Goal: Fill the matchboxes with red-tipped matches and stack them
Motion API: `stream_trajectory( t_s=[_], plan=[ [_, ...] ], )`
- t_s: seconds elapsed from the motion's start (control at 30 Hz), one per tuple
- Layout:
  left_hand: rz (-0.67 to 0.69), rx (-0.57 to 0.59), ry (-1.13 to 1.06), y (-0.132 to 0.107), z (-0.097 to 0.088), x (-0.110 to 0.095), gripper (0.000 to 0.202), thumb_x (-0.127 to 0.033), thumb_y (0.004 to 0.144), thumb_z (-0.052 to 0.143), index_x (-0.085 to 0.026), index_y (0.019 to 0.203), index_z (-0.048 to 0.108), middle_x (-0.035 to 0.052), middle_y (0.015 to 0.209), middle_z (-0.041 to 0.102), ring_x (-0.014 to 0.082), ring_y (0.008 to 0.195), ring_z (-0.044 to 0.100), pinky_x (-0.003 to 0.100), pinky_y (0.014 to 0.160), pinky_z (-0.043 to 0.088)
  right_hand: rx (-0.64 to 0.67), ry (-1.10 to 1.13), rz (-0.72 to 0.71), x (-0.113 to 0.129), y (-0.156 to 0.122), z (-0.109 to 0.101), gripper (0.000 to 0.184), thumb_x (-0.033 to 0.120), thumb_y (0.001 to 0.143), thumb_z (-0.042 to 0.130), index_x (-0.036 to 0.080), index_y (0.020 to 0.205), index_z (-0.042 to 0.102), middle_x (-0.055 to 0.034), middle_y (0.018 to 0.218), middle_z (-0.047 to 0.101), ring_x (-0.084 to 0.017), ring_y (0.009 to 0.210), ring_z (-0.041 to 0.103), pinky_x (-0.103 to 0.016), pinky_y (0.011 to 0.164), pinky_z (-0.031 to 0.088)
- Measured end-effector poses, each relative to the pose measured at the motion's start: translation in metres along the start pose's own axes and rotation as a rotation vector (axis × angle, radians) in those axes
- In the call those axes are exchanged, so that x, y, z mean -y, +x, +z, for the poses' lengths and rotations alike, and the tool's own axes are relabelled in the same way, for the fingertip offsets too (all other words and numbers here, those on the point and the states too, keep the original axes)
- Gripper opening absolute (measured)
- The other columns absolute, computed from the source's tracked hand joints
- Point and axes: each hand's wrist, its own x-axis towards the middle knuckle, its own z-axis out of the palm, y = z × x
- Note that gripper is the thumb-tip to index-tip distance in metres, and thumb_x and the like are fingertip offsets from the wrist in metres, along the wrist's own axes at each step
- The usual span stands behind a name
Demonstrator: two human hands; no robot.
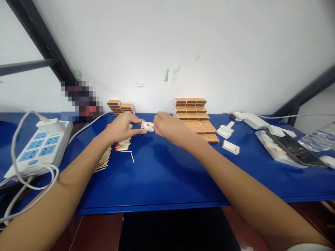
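My left hand [123, 127] pinches a small white matchbox tray [148, 126] with red-tipped matches in it, held just above the blue table [162, 174]. My right hand [167, 128] is closed at the tray's right end, its fingertips on the matches. A loose pile of red-tipped matches [115, 150] lies under and behind my left hand. Stacks of orange matchboxes [195, 116] stand right of my right hand, and a smaller stack of matchboxes [120, 106] stands at the back left.
Empty white trays [230, 147] lie to the right. A white power strip [42, 146] with cables sits at the left edge. A white adapter [252, 120], a dark tablet [295, 148] on a pouch and a plastic bag [320, 137] are at far right.
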Motion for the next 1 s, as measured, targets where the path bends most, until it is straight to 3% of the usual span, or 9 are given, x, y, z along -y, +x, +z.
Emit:
stream_trajectory(
  t_s=[0.17,0.4,0.6,0.8,0.93,1.0],
  plan=[
    [0.004,0.043,-0.086,0.001,0.001,-0.007,0.040,-0.065,0.091,0.081,-0.028,0.105,0.090,0.0065,0.092,0.084,0.0244,0.079,0.072,0.036,0.075,0.050,0.009,0.075,-0.024,-0.010,0.000,-0.001,0.027,0.020,0.117,0.044,0.005,0.121,0.067,-0.0217,0.128,0.069,-0.025,0.109,0.066,-0.034,0.091,0.048],
    [-0.015,0.044,-0.139,0.002,0.002,-0.011,0.046,-0.071,0.088,0.082,-0.026,0.093,0.089,0.0072,0.084,0.081,0.0250,0.078,0.070,0.038,0.075,0.052,-0.035,0.010,-0.075,-0.006,0.002,0.011,0.027,0.021,0.117,0.047,0.004,0.125,0.067,-0.0197,0.124,0.069,-0.027,0.110,0.063,-0.035,0.085,0.045],
    [0.001,0.068,-0.152,0.002,0.001,-0.012,0.040,-0.065,0.091,0.081,-0.026,0.095,0.088,0.0065,0.089,0.082,0.0238,0.077,0.069,0.037,0.073,0.050,-0.061,0.050,-0.087,-0.007,0.001,0.015,0.026,0.018,0.116,0.047,0.005,0.124,0.068,-0.0188,0.126,0.069,-0.025,0.109,0.065,-0.033,0.081,0.044],
    [-0.042,0.042,-0.127,0.002,-0.001,-0.010,0.035,-0.060,0.093,0.080,-0.027,0.099,0.088,0.0037,0.087,0.082,0.0221,0.075,0.067,0.035,0.071,0.046,-0.183,0.107,-0.036,-0.007,0.003,0.015,0.031,0.026,0.118,0.045,0.008,0.127,0.069,-0.0173,0.127,0.071,-0.025,0.107,0.067,-0.034,0.079,0.041],
    [-0.074,-0.038,-0.053,0.001,-0.003,-0.005,0.036,-0.061,0.096,0.076,-0.026,0.093,0.087,0.0045,0.089,0.083,0.0242,0.078,0.069,0.036,0.072,0.047,-0.278,0.259,0.038,0.010,0.002,0.019,0.028,0.029,0.116,0.049,0.013,0.117,0.073,-0.0132,0.118,0.075,-0.023,0.099,0.069,-0.034,0.079,0.041],
    [-0.095,-0.101,0.009,0.000,-0.003,-0.002,0.040,-0.062,0.095,0.075,-0.025,0.087,0.086,0.0062,0.087,0.083,0.0255,0.079,0.069,0.037,0.071,0.046,-0.224,0.395,0.051,0.028,-0.002,0.023,0.028,0.039,0.112,0.058,0.017,0.105,0.074,-0.0091,0.108,0.077,-0.021,0.092,0.069,-0.034,0.078,0.043]
  ],
)
